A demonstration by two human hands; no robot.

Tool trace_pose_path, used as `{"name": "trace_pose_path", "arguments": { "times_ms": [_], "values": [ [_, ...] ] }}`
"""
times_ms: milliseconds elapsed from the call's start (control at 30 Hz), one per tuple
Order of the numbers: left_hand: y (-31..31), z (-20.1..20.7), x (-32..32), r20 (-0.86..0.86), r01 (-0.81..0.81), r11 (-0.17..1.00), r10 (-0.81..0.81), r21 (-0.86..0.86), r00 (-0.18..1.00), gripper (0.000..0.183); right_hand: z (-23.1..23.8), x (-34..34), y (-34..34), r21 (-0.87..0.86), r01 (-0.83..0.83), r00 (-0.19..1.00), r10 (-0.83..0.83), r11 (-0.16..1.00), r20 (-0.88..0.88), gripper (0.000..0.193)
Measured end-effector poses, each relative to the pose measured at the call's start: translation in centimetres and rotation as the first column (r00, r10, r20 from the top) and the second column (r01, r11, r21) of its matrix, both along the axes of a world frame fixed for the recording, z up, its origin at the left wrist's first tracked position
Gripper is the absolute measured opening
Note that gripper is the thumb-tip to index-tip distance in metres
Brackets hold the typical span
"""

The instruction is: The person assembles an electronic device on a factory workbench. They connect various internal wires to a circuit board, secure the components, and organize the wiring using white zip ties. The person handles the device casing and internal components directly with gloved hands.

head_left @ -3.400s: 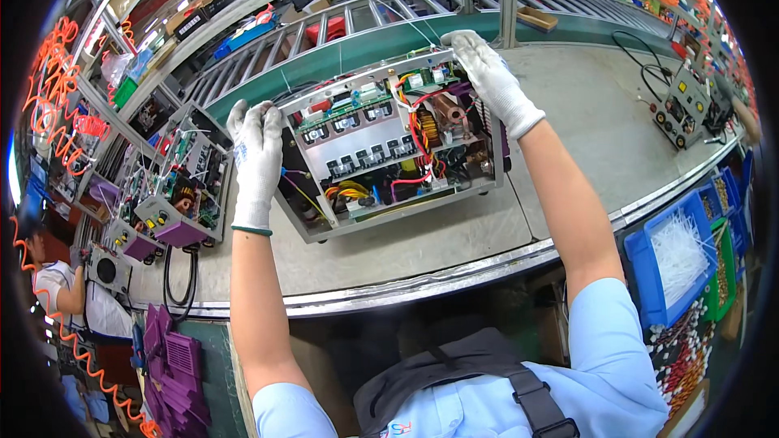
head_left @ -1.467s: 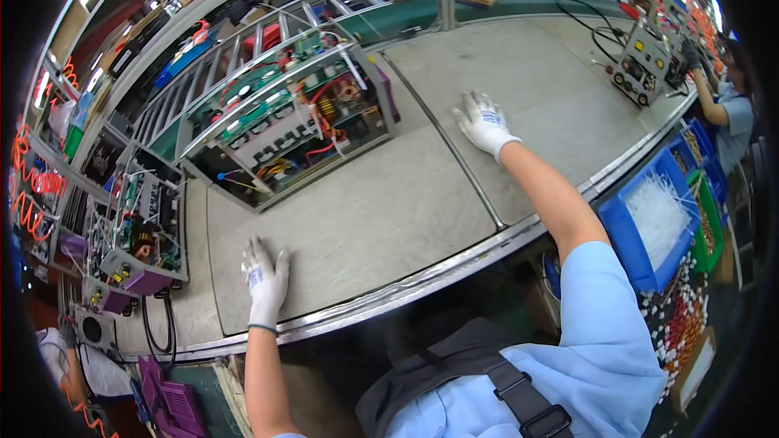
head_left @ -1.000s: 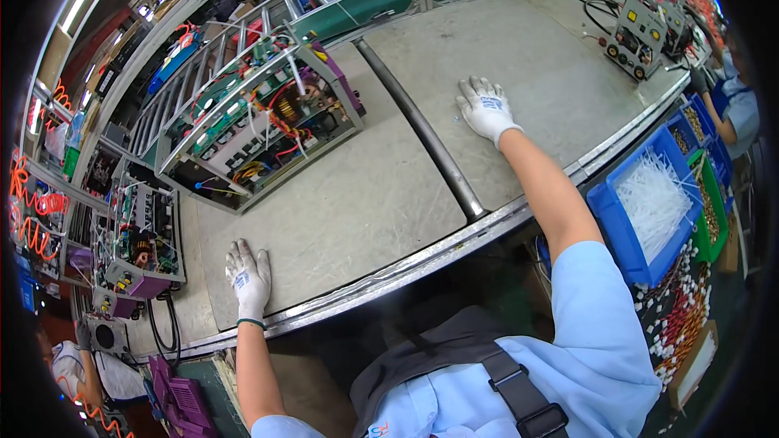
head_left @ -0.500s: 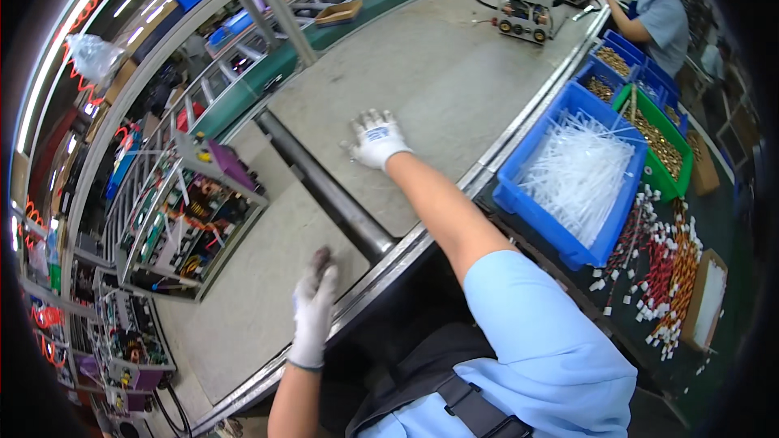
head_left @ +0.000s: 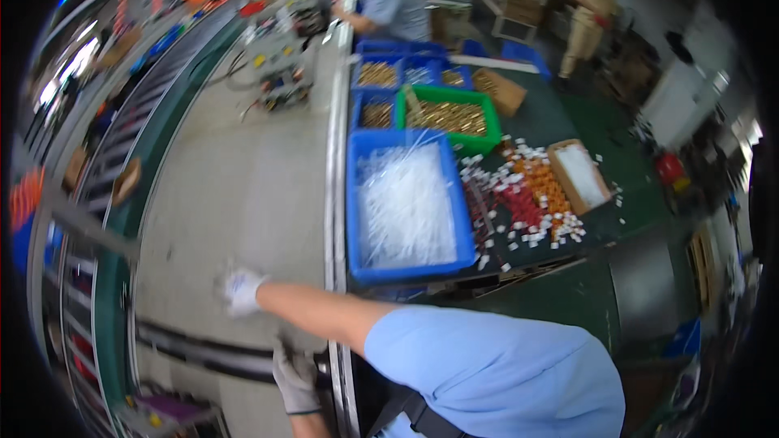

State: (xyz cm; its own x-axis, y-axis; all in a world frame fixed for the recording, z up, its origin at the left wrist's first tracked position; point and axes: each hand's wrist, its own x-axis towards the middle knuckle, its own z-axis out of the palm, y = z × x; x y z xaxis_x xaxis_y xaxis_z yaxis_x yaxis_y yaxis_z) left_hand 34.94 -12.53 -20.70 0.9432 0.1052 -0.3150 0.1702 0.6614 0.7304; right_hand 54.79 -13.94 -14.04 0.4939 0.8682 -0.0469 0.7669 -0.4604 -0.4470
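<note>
My right hand (head_left: 241, 290), in a white glove, reaches across the grey worktop (head_left: 235, 186). Its fingers look spread over the surface and hold nothing; motion blurs them. Lower down, my gloved left hand (head_left: 295, 377) is beside the near end of a dark metal bar (head_left: 207, 350) that crosses the worktop. The left fingers point away from me, loosely apart, with nothing visible in them. Whether that hand touches the bar is unclear.
At right, a blue bin (head_left: 410, 203) holds white cable ties, beside a green bin (head_left: 450, 118) of brass-coloured parts. Connector wires (head_left: 527, 195) lie loose. Farther off are an open-framed electrical unit (head_left: 280, 73) and a co-worker (head_left: 393, 2). A roller conveyor (head_left: 142, 126) runs along the left.
The view has swung right, bringing the bins to the middle and sending the circuit-board units mostly out at lower left. Both hands remain near the bar, empty as far as visible.
</note>
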Motion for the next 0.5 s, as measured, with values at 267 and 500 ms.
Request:
{"name": "trace_pose_path", "arguments": {
  "times_ms": [267, 500],
  "values": [
    [-0.8, 11.0, -3.7, -0.144, 0.06, 0.578, 0.1, 0.814, 0.985, 0.06, 5.8, 8.9, -7.2, 0.06, 0.281, 0.882, -0.233, 0.958, -0.41, 0.046],
    [1.8, 11.6, -9.2, -0.411, 0.278, 0.446, 0.234, 0.851, 0.881, 0.047, 6.5, 20.4, -14.1, -0.129, 0.476, 0.868, -0.489, 0.87, -0.092, 0.035]
  ]
}}
